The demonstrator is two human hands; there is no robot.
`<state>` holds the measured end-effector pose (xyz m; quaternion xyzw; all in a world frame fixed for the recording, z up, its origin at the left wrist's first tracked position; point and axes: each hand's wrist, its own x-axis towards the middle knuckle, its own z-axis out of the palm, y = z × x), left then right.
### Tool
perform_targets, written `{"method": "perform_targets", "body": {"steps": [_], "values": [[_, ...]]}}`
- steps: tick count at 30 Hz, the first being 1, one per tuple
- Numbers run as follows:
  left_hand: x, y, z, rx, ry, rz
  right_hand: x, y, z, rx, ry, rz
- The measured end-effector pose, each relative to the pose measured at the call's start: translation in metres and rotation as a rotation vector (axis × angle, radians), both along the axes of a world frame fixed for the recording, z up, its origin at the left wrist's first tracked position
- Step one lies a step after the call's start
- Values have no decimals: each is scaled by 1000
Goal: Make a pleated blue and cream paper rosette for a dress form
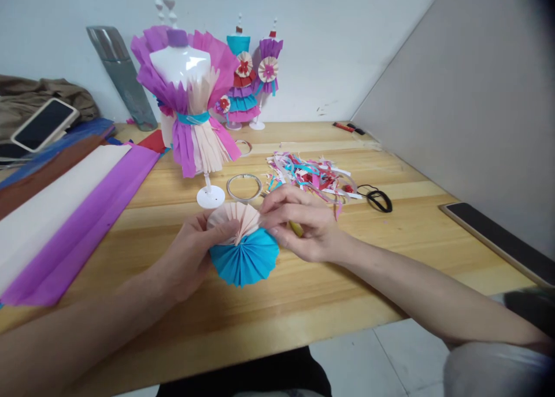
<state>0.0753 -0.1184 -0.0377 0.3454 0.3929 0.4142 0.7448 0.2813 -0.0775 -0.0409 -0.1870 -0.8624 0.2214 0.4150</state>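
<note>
Between my two hands is a round pleated paper rosette [244, 258], half cream and half bright blue, held above the table. My left hand [195, 249] grips its left side, the thumb lying over the cream pleats near the centre. At the right edge, where cream meets blue, the fingers of my right hand [303, 223] pinch the paper. Something small and yellow [296, 229] shows beneath the right fingers; its kind is hidden. Just behind the rosette stands a white mannequin [181, 67] dressed in purple, pink and cream paper with a blue waist band.
Paper scraps [310, 174] lie in a pile behind my right hand, beside a black hair tie [379, 200]. A tape ring [244, 186] is near the mannequin. Folded paper sheets [82, 212] cover the left side. Smaller dressed mannequins [243, 79] stand at the wall. A dark phone-like slab [498, 241] is at right.
</note>
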Motion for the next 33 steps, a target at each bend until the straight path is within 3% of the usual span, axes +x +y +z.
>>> {"method": "perform_targets", "body": {"steps": [3, 6, 11, 14, 33], "values": [[0, 0, 1, 7, 21, 0, 2, 1, 0, -5, 27, 62], [0, 0, 2, 42, 87, 31, 1, 0, -2, -93, 84, 21], [0, -1, 3, 125, 181, 90, -6, -6, -3, -502, 144, -75], [0, -1, 2, 154, 209, 95, -10, -9, -3, -625, 129, -112], [2, 0, 1, 60, 116, -64, -9, -5, -6, -814, 183, -44]]}}
